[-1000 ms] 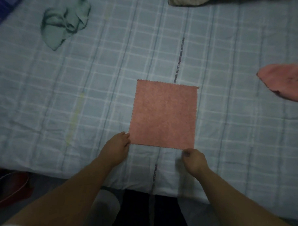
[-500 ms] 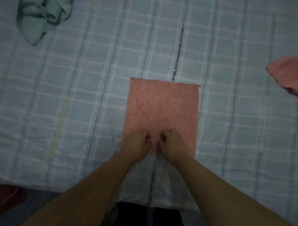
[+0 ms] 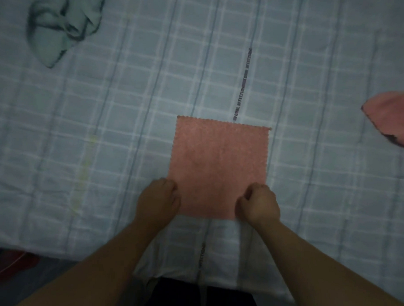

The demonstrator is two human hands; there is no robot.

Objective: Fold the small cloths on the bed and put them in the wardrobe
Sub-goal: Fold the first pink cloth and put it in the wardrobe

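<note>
The left hand (image 3: 159,201) and the right hand (image 3: 258,205) each close curled fingers on a near corner of a square pink fleecy cloth (image 3: 219,162). The left hand takes the near left corner and the right hand the near right corner. Both grips look like pinches, though the fingertips are mostly hidden under the knuckles. Two bare forearms reach in from the bottom of the view.

The pink cloth lies flat on a pale blue checked bed sheet (image 3: 105,149), close to the bed's front edge. Its scalloped far edge meets the near end of a dark printed strip of lettering (image 3: 243,85) on the sheet.

Well apart, at the far left, sits a crumpled pale green cloth (image 3: 61,31). At the right edge, partly cut off, lies a bunched second pink cloth (image 3: 394,118).
</note>
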